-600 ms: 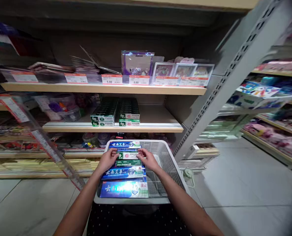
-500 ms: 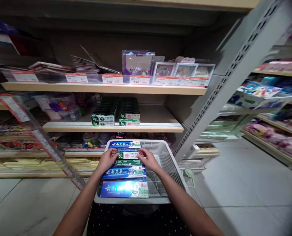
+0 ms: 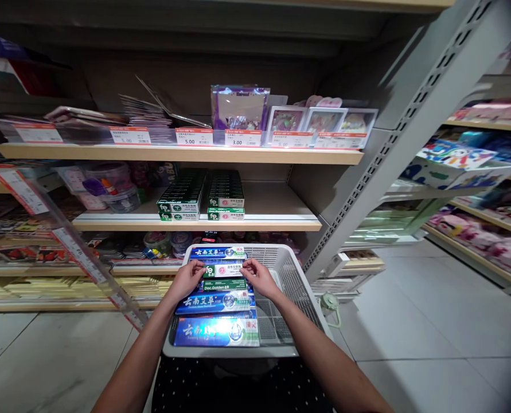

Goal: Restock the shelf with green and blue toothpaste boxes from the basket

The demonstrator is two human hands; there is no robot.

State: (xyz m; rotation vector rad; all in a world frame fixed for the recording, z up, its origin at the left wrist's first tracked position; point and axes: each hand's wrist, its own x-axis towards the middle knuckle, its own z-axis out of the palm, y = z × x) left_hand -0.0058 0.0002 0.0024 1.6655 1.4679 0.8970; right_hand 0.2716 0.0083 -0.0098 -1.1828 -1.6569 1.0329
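Observation:
My left hand and my right hand grip the two ends of a green-and-white toothpaste box lying across a white plastic basket in front of me. Under and around that box lie several more boxes: green ones and blue ones, with another blue box at the far rim. On the middle shelf straight ahead stand two stacks of matching green boxes, a short reach beyond the basket.
The upper shelf carries price tags, framed pictures and a purple packet. A grey slanted upright rises on the right. A loose price rail leans on the left. Tiled floor opens to the right, with more shelving beyond.
The hands have stayed on the green-and-white box, shifting it only slightly upward. The camera has tilted a little.

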